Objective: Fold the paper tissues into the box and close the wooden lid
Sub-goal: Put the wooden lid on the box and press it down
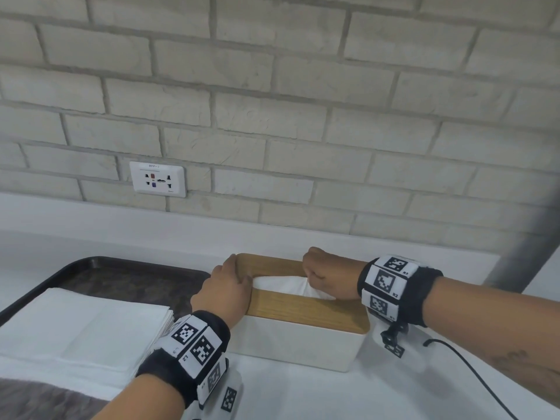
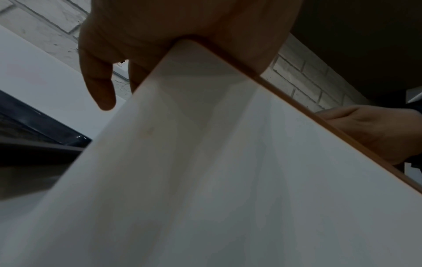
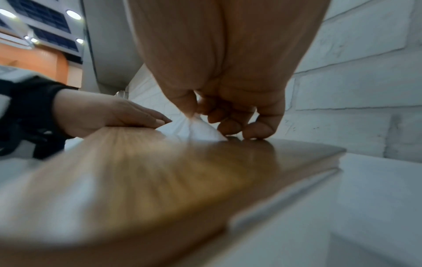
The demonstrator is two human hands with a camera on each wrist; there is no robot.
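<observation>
A white box [image 1: 300, 341] stands on the white counter with its wooden lid [image 1: 303, 307] on top. A white tissue [image 1: 281, 284] pokes up through the slot in the lid. My left hand [image 1: 236, 280] rests on the lid's left end with its fingers straight, as the right wrist view shows the left hand [image 3: 128, 117]. My right hand [image 1: 310, 277] is at the slot's right end. In the right wrist view the right hand [image 3: 205, 117] pinches the tissue [image 3: 200, 130] between thumb and fingers, with the other fingertips touching the lid [image 3: 160, 171].
A stack of folded white tissues [image 1: 81, 322] lies on a dark tray [image 1: 91, 263] left of the box. A brick wall with a socket [image 1: 157, 178] runs close behind. A black cable [image 1: 472, 371] trails on the counter at the right, and a grey post [image 1: 527, 247] stands beyond it.
</observation>
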